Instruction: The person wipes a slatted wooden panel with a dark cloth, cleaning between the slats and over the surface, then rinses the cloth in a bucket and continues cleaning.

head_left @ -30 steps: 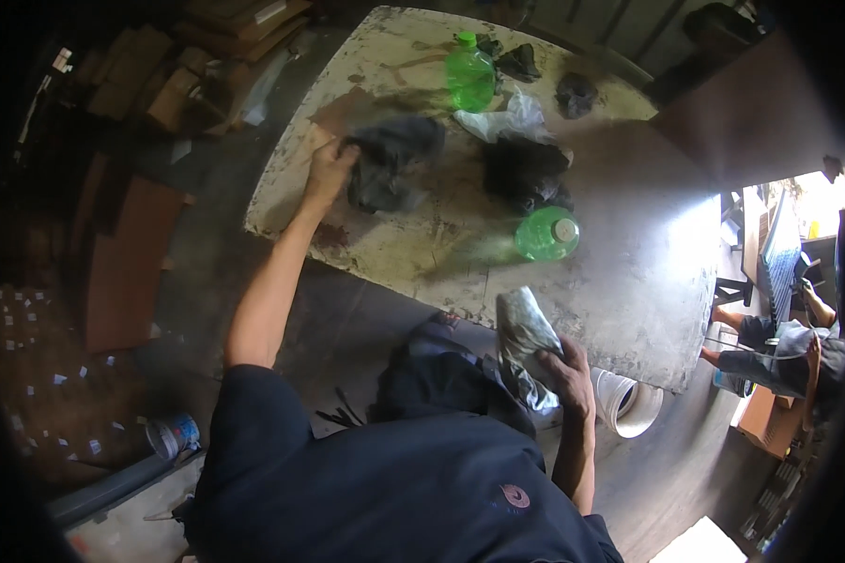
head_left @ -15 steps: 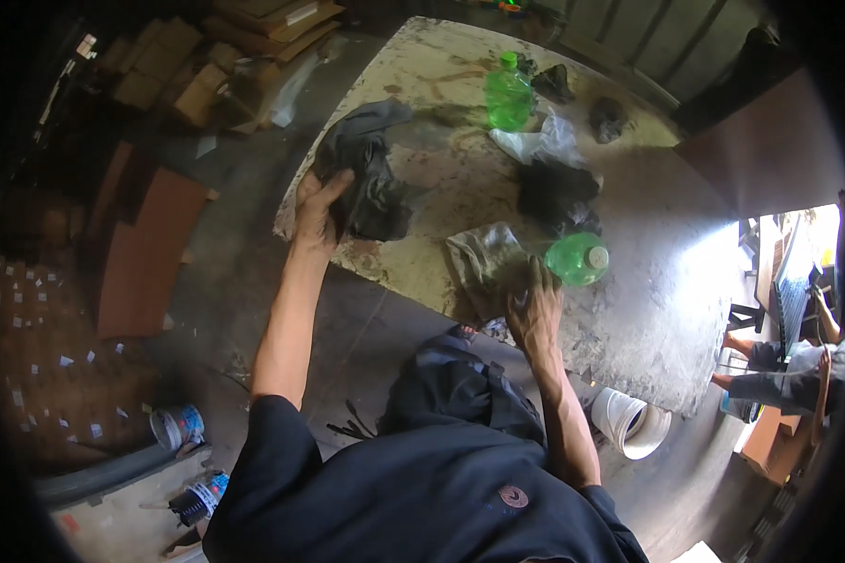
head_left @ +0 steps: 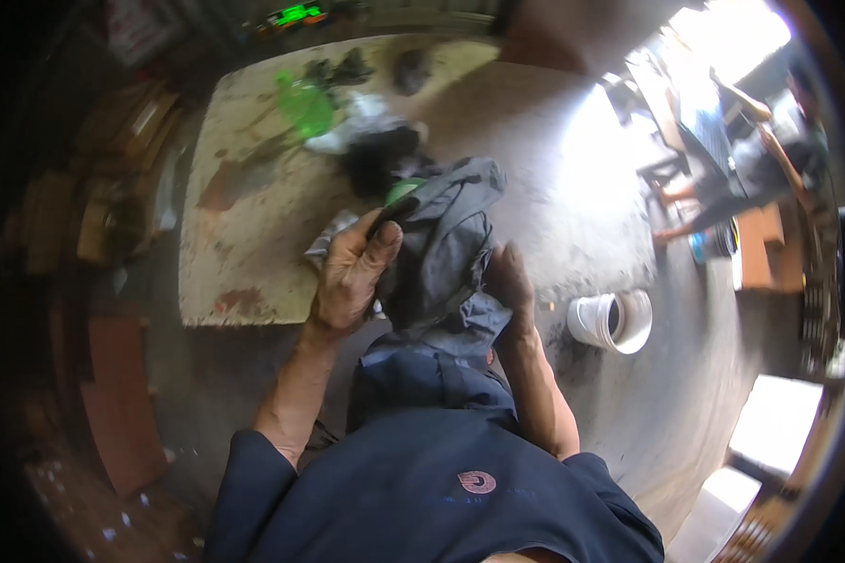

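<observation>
A crumpled dark grey cloth is held up in front of me between both hands, above the table's near edge. My left hand grips its left side with the thumb in front. My right hand is closed at its right edge, fingers partly hidden and blurred. Behind the cloth a green bottle shows only in part. A light grey rag lies beside my left hand. Farther back on the stained table are a black cloth, a white crumpled piece and another green bottle.
Dark lumps lie at the table's far side. A white bucket lies on the floor by the right corner. At the far right another person is bent over something. Cardboard is stacked at left.
My left hand has carried the dark grey cloth rightward to my front. My right hand has left the light rag and come to the dark cloth. The view has swung to the right.
</observation>
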Available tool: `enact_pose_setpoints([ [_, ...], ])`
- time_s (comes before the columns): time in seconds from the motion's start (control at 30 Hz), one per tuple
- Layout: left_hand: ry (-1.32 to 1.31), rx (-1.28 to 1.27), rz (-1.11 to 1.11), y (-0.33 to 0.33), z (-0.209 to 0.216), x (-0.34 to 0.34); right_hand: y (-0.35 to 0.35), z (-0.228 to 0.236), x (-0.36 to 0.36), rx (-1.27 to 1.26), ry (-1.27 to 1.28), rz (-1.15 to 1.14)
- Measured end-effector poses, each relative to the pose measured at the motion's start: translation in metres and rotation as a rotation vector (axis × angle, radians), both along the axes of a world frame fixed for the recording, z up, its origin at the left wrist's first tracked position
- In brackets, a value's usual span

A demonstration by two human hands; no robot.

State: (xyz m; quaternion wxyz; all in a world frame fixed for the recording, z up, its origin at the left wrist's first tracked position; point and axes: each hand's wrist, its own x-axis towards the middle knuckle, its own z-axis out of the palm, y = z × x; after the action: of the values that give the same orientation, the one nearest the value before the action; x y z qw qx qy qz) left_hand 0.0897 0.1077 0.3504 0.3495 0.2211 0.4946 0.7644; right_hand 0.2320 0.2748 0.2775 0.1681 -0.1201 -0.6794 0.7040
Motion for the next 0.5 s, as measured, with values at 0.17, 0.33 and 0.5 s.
enact_pose_setpoints([
  [0.17,-0.307,0.036,-0.131,0.086,-0.015,0.066,0.046,0.003,0.073,-0.855,0.178,-0.175],
  [0.33,-0.402,-0.026,-0.217,0.128,-0.066,0.122,0.085,0.013,0.157,-0.608,0.162,-0.399],
  [0.5,-0.458,0.032,-0.259,0.170,-0.061,0.176,0.131,-0.041,0.230,-0.452,0.064,-0.521],
])
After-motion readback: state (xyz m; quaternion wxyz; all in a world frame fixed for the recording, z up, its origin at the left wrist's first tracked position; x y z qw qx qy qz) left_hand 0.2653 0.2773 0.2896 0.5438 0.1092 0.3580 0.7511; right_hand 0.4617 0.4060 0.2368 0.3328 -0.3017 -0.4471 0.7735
